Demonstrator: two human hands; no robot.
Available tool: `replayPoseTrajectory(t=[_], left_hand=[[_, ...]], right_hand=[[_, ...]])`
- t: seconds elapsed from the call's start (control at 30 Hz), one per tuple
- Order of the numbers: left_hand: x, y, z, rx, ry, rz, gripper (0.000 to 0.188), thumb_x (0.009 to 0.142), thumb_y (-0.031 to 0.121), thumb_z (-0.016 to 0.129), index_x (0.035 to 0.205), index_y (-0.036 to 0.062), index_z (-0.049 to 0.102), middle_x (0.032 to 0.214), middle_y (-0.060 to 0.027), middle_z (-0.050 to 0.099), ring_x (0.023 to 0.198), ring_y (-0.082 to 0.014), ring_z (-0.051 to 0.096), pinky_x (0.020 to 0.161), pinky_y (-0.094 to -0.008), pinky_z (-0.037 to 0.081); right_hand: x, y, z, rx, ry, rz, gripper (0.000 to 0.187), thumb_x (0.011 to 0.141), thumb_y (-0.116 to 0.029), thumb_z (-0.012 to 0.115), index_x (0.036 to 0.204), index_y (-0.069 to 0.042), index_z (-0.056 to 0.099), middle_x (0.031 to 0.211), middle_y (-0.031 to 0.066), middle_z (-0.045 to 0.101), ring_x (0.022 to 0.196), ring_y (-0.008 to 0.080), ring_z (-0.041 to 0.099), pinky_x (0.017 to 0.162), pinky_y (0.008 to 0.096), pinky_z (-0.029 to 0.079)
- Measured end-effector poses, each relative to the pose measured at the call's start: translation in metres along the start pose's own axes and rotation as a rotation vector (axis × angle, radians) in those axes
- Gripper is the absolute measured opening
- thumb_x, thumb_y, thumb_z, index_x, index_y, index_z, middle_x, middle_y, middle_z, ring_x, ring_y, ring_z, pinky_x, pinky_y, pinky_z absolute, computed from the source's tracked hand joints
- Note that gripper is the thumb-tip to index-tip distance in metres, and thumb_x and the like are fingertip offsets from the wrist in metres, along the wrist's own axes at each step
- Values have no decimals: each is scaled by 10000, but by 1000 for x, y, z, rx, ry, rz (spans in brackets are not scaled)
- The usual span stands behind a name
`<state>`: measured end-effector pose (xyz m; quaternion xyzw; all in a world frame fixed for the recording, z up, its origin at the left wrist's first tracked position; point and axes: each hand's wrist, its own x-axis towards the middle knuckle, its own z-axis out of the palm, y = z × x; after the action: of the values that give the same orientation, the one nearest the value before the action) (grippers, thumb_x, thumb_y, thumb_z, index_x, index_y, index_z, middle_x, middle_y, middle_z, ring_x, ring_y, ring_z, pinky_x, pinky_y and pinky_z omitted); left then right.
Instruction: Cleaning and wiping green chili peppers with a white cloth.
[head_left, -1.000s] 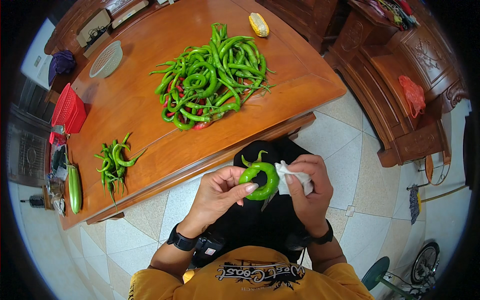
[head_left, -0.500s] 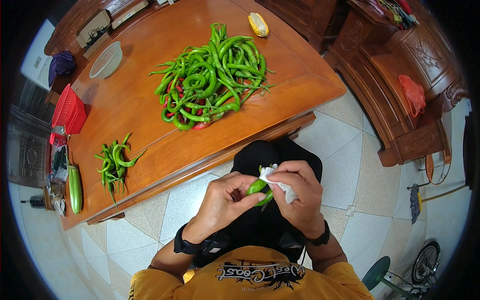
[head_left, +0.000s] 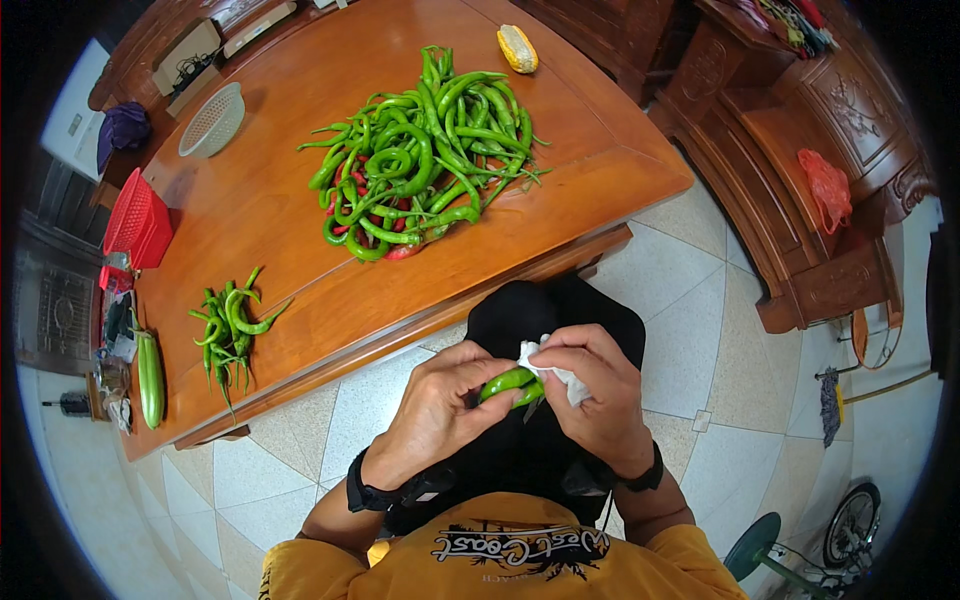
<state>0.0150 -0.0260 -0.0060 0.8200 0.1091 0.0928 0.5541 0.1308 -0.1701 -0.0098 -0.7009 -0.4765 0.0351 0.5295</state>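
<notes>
Above my lap, my left hand (head_left: 436, 400) is closed round a curled green chili pepper (head_left: 510, 383), pinching it between thumb and fingers. My right hand (head_left: 600, 395) grips a crumpled white tissue (head_left: 562, 378) that is pressed against the pepper's right end. Part of the pepper is hidden behind my fingers and the tissue. On the wooden table (head_left: 300, 300) ahead lies a large heap of long green chili peppers (head_left: 420, 150), with some red ones showing underneath. A smaller bunch of green peppers (head_left: 232, 325) lies at the table's near left.
At the left are a pale green gourd (head_left: 150, 378), a red plastic basket (head_left: 140, 220) and a whitish oval colander (head_left: 213, 122). A corn cob (head_left: 517, 49) lies at the far edge. Carved wooden furniture with a red plastic bag (head_left: 825, 190) stands at the right.
The pepper has turned and shifted slightly left in my left hand. My right hand with the tissue has moved a little against it. The table's contents look the same.
</notes>
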Motion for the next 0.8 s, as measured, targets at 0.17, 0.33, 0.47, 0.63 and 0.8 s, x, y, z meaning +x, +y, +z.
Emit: replayPoseTrajectory(t=[0.17,0.33,0.47,0.63,0.8], left_hand=[[3,1,-4,31,134,22,249,757,53,727,994,-5,676,757,-54,578,591,-87,511,501,-217,408],[1,-5,-3,-85,227,-39,270,758,83,742,1011,13,678,751,-23,560,585,-76,449,520,-205,380],[1,-5,1,-172,272,-58,290,757,108,752,1022,18,677,728,-6,530,615,-75,447,531,-202,376],[-1,-7,3,-164,255,-40,325,760,134,754,1049,12,667,723,-4,509,645,-69,447,542,-198,381],[-1,-4,3,-211,271,-39,337,761,132,752,1059,3,661,730,-8,516,644,-72,449,561,-201,394]], right_hand=[[0,-3,0,-20,-9,11,214,696,105,646,870,-19,644,921,91,573,813,213,595,708,281,491],[-4,-2,2,-47,-16,11,233,688,108,654,880,-23,646,922,91,572,805,220,592,697,287,490],[-8,-2,10,-28,-39,9,243,676,94,683,884,-26,645,920,90,583,790,214,601,681,283,492],[-11,-6,17,70,-39,73,245,669,80,710,879,-25,642,919,87,594,784,207,610,672,275,491],[-9,-2,16,-5,-5,5,228,671,78,715,860,-21,635,918,89,585,786,205,605,662,276,489]])
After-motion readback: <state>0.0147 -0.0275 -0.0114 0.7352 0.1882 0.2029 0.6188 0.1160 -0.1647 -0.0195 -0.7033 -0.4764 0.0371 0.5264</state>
